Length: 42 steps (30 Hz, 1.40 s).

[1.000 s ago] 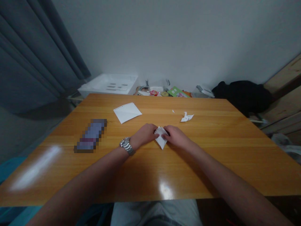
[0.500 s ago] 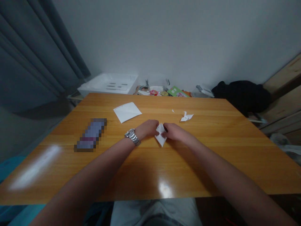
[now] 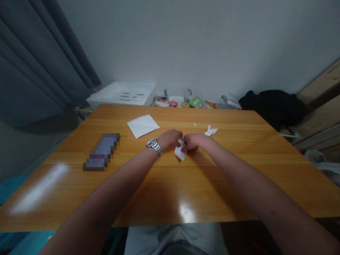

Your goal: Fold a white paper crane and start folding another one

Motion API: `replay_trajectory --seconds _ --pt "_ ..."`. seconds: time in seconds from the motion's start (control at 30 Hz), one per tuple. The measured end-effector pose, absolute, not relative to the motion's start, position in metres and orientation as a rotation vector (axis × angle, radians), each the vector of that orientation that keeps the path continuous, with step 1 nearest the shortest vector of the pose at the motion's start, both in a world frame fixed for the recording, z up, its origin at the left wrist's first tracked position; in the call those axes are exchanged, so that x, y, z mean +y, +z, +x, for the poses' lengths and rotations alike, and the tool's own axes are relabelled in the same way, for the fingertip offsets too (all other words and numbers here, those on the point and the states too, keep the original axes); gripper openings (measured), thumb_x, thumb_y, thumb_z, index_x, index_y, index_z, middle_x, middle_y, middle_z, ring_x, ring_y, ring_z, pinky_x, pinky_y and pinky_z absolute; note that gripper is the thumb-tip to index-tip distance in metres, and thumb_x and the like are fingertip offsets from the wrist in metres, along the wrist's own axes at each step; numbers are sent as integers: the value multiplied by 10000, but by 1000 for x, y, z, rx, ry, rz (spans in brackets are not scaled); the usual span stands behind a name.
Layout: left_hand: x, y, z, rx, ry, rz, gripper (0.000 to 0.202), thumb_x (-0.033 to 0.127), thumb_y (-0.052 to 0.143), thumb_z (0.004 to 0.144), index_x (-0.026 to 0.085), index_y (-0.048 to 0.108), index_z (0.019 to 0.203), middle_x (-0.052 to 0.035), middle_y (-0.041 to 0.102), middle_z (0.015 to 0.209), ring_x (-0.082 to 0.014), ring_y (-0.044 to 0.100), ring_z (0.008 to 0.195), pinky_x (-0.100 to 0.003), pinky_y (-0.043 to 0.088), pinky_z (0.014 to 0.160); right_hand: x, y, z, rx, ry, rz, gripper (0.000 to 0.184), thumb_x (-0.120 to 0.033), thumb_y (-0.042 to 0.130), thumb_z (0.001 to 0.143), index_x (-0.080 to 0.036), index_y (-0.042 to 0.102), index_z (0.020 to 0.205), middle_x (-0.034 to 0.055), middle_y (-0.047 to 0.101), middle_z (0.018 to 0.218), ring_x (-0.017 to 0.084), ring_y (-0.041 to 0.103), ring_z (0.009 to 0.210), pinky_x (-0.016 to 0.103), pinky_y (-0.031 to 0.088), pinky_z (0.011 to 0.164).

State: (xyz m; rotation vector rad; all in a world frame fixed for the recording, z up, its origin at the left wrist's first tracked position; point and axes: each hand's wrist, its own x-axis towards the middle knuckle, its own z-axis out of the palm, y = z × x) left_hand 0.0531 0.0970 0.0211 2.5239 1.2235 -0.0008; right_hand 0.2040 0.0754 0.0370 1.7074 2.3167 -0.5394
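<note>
A small folded piece of white paper is between my hands near the middle of the wooden table. My left hand, with a silver watch on its wrist, pinches the paper's far edge from the left. My right hand is closed on its right side, the thumb across the paper. The fingertips meet at the far corner and partly hide the folds. Just beyond my right hand lies a folded paper bird, its lower part covered by the wrist.
A sheet of paper with a row of punched holes lies back left. A blurred-out phone-like object rests at left. A tiny paper scrap is near the bird. Behind the table stand a white tray and a green booklet.
Both hands have shifted slightly away from me and drawn closer together at the paper's far corner. The folded paper has turned and now points less straight toward me.
</note>
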Motion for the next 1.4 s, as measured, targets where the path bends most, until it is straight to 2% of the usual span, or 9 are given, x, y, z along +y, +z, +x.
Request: replay_trajectory --seconds 0.1,0.27,0.53,0.73,0.9,1.0,1.17,1.33,1.4 --pt "97 23 53 1200 -17 2562 323 251 734 796 167 707 1107 -98 720 1007 -223 668 840 -269 424 653 72 39 202 2246 -575 1648 309 -299 811 735 -192 790 1024 86 779 870 247 731 797 297 523 720" --pt "99 22 49 1085 1 2636 362 331 743 810 223 708 1154 -82 687 1114 -225 651 974 -263 447 779 65 43 199 2239 -569 1607 413 -271 757 792 -178 735 1194 137 749 1160 295 713 1005 320 518 798" --pt "96 34 46 1094 -57 2591 262 381 710 830 168 755 975 -80 738 956 -208 654 800 -272 415 676 55 52 197 2200 -544 1621 347 -273 713 826 -113 756 1131 178 753 1138 319 721 978 317 499 749" --pt "101 26 44 1019 -36 2562 282 332 696 841 214 734 1094 -51 751 1042 -203 664 883 -261 417 715 50 54 200 2245 -574 1616 393 -246 710 825 -176 724 1211 121 750 1167 275 714 999 273 480 769" --pt "100 22 42 1068 -82 2512 238 323 691 831 192 737 1024 -57 755 957 -199 653 790 -266 400 663 51 49 205 2249 -596 1660 265 -286 723 815 -157 756 1044 125 772 1040 266 720 874 280 437 652" --pt "98 22 39 1099 -96 2476 258 334 689 827 187 721 1036 -59 752 963 -194 646 780 -259 384 635 49 42 208 2272 -584 1714 255 -278 732 799 -156 734 1023 135 766 1030 273 710 871 285 409 619" --pt "91 17 32 1140 -77 2430 198 353 661 831 167 724 857 -77 731 829 -201 614 686 -284 367 611 40 31 212 2333 -550 1822 275 -285 699 823 -133 701 1052 168 750 1032 271 691 859 290 382 607" --pt "76 9 23 1173 115 2408 153 275 610 844 162 685 916 -87 719 943 -216 626 799 -287 383 649 33 21 218 2437 -539 1898 172 -278 683 842 -141 694 946 162 736 991 260 664 846 298 370 629" --pt "70 6 20 1198 197 2386 147 276 579 862 158 654 909 -88 706 918 -219 620 792 -293 385 650 31 17 221 2480 -541 1934 170 -300 679 863 -145 684 935 156 727 988 254 653 850 300 376 647"
